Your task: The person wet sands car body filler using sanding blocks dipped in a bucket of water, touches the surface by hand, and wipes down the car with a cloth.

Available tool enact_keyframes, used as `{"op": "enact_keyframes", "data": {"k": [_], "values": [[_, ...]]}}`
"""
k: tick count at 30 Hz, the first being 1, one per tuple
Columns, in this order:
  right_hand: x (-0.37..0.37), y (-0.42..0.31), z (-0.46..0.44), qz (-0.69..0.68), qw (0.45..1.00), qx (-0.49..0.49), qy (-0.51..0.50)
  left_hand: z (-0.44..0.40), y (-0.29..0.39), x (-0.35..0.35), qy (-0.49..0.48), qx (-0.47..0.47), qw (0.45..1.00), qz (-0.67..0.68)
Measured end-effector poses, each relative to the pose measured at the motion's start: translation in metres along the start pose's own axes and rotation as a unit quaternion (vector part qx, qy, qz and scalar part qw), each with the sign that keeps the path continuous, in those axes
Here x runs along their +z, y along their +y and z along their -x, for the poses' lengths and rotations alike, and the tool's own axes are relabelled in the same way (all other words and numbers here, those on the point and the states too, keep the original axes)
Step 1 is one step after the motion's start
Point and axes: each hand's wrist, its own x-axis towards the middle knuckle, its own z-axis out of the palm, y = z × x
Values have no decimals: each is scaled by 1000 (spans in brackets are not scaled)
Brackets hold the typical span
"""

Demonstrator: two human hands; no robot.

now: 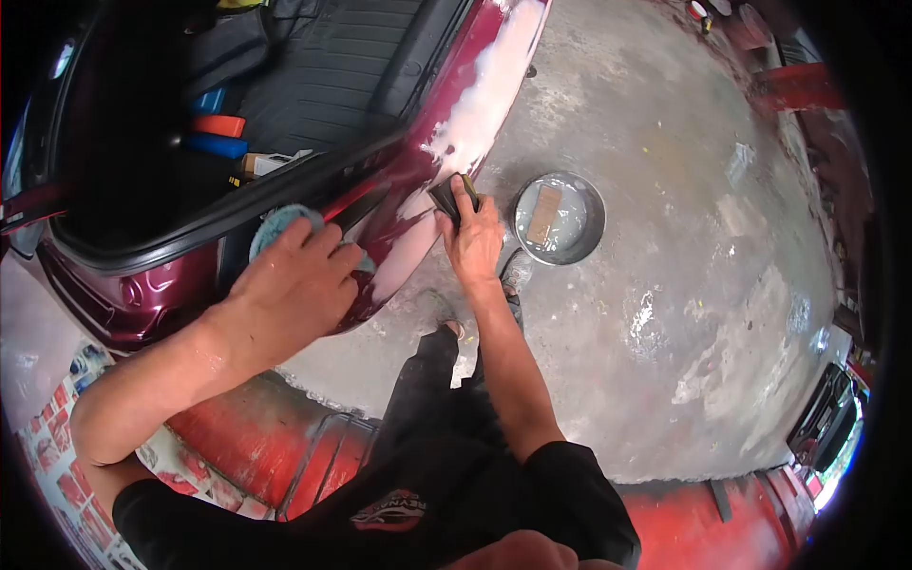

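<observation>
My left hand (299,285) is over the car's rear edge, its fingers bent round a light blue-green cloth or sponge (277,226). My right hand (472,237) grips a dark sanding block (452,198), the thumb side along it, against the maroon car bumper (404,176). Pale, whitish filler patches (484,95) cover part of the bumper, above and below the block. Just right of my right hand, a round metal basin (601,218) on the floor holds cloudy water and a tan rectangular block (544,215).
The open car trunk (332,76) at upper left holds blue and red items and a small box. My feet stand on the wet, stained concrete floor (665,285) below the bumper. Red panels (684,522) lie along the bottom, with newspaper at lower left.
</observation>
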Motion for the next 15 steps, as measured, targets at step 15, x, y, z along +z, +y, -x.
{"op": "enact_keyframes", "data": {"k": [15], "values": [[-11,-12,-34,116,992,-10,-54,14,8,-2,76,-94,989,86]]}}
